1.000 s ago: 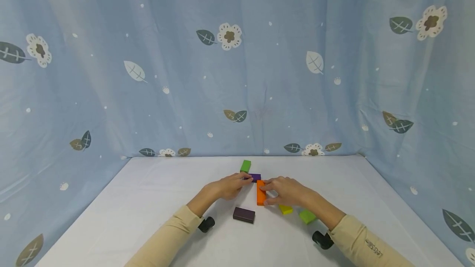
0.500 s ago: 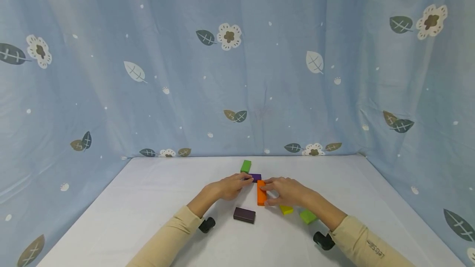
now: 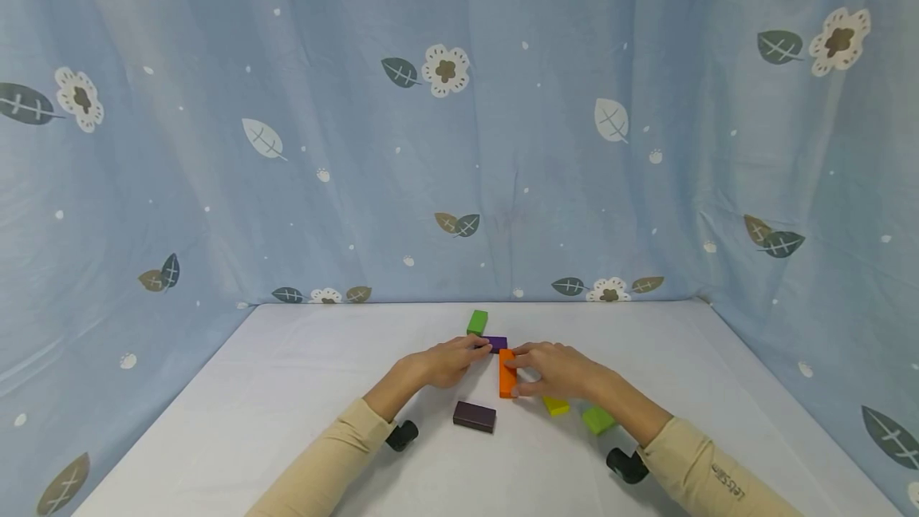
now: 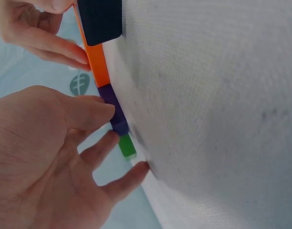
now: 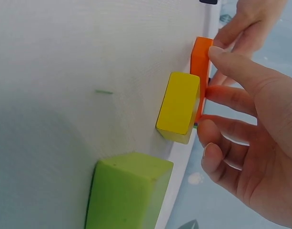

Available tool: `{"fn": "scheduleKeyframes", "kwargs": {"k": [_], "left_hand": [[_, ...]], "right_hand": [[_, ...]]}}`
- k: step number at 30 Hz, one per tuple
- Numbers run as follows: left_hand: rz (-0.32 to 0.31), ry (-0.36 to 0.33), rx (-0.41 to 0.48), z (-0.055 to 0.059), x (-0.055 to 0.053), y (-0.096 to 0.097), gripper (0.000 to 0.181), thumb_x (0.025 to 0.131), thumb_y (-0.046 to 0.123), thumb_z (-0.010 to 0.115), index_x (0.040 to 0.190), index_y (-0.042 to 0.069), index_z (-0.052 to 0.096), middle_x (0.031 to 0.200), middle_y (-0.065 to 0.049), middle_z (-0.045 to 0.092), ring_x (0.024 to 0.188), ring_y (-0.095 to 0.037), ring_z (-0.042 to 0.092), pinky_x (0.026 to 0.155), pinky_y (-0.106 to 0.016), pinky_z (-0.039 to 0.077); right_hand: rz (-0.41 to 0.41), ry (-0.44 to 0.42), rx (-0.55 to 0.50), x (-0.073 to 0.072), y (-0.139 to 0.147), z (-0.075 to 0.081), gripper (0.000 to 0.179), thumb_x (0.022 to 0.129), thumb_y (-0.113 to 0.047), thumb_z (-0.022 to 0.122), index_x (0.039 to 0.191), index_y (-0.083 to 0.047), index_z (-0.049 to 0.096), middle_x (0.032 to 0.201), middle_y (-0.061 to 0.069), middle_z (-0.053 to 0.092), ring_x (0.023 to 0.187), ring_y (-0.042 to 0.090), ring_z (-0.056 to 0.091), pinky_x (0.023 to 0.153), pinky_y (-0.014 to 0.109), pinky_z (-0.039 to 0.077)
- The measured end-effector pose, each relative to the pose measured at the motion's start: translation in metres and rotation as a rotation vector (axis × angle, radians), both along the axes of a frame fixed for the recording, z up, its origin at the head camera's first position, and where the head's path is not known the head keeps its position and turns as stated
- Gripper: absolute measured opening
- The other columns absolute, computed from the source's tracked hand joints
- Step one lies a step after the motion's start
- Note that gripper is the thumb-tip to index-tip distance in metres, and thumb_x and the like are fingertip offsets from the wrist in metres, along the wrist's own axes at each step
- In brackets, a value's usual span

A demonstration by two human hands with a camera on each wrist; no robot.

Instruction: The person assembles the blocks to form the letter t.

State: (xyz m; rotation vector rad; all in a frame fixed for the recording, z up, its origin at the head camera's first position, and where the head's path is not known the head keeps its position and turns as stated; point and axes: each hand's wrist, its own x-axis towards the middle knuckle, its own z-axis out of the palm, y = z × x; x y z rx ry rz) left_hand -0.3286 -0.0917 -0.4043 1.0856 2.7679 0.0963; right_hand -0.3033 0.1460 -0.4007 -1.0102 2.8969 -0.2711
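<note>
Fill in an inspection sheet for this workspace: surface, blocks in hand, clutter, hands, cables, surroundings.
Surface: white, cloth-textured tabletop; small green mark in the right wrist view.
Job's things: orange rectangular block, purple rectangular block and green rectangular block, running end to end in the left wrist view; exact contact unclear.
Clutter: dark brown rectangular block, yellow rectangular block and light-green block, apart from that run.
Grippers: bare hands; left hand pinches the purple block, right hand holds the orange block by thumb and fingertips.
Cables: nothing seen.
Surroundings: blue curtain printed with leaves and flowers; beige sleeves; black wrist-worn devices.
</note>
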Motion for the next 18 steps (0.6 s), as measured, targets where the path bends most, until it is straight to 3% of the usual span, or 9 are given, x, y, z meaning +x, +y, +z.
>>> {"fn": "scheduleKeyframes", "kwargs": {"k": [8, 18], "left_hand": [[0.01, -0.013, -0.005, 0.0, 0.001, 0.0, 0.05, 0.103, 0.008, 0.045, 0.152, 0.014, 0.036, 0.157, -0.003, 0.034, 0.142, -0.025, 0.039, 0.117, -0.042, 0.035], [0.034, -0.019, -0.025, 0.001, 0.0, 0.001, 0.051, 0.104, 0.01, 0.044, 0.153, 0.017, 0.035, 0.157, 0.0, 0.032, 0.143, -0.023, 0.038, 0.118, -0.041, 0.034]], "right_hand": [[-0.02, -0.03, -0.044, -0.001, 0.007, 0.001, 0.049, 0.089, -0.048, 0.069, 0.13, -0.021, 0.066, 0.138, 0.006, 0.06, 0.127, 0.032, 0.055, 0.101, 0.06, 0.045], [-0.014, -0.036, -0.101, 0.004, 0.024, 0.014, 0.049, 0.091, -0.048, 0.065, 0.13, -0.019, 0.065, 0.133, 0.004, 0.063, 0.123, 0.03, 0.058, 0.1, 0.056, 0.048]]}}
